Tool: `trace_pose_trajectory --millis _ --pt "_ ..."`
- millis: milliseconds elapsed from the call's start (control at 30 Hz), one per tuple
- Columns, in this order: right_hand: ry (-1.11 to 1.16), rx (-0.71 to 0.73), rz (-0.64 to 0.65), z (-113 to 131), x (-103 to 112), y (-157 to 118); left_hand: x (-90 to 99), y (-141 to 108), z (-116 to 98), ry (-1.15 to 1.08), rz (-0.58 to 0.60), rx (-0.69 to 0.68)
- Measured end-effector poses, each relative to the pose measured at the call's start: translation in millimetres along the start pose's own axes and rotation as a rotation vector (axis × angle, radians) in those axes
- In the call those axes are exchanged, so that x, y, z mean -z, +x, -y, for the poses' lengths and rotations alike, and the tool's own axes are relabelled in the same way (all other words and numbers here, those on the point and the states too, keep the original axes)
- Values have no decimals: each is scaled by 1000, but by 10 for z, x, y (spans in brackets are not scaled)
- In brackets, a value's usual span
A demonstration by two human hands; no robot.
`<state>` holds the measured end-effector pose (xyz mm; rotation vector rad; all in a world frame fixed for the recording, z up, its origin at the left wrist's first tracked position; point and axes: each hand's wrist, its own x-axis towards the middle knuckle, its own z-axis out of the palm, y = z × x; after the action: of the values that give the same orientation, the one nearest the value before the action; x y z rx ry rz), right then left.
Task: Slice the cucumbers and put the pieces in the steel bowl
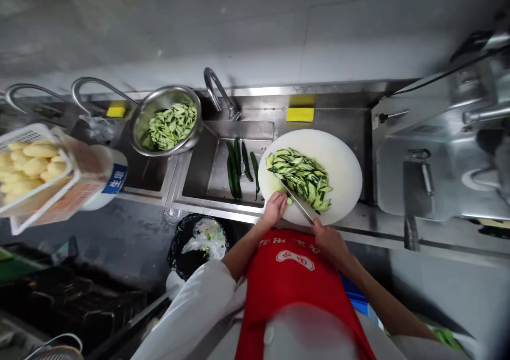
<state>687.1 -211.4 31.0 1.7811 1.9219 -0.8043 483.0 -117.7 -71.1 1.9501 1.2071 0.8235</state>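
On a round white cutting board (346, 176) lies a pile of sliced cucumber (300, 174), pale green with dark skin edges. My right hand (327, 239) grips the handle of a kitchen knife (300, 204); its blade slants across the board along the near side of the pile. At the board's near-left edge, my left hand (275, 208) is closed, with a short cucumber piece (289, 201) at its fingertips beside the blade. Most of what lies under those fingers is hidden. Several whole cucumbers (236, 168) rest in the sink left of the board.
A steel bowl (137, 131) of cut cucumber stands beyond the sink (195, 163), near a curved faucet (217, 91). A yellow sponge (300, 115) lies behind the board. Baskets of peeled potatoes (35, 160) are far left. A lined bin (179, 243) sits below the counter.
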Motion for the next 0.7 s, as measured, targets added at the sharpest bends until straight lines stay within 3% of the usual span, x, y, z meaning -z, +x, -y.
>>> trace_pose_trajectory --millis 233,367,700 --pt "12 21 39 21 37 -168 -19 -27 41 -8 -13 -34" --pt "15 12 102 38 84 -166 -24 -23 23 -33 -20 -9" --pt "27 3 113 34 65 -190 -16 -12 13 -67 -34 -30"
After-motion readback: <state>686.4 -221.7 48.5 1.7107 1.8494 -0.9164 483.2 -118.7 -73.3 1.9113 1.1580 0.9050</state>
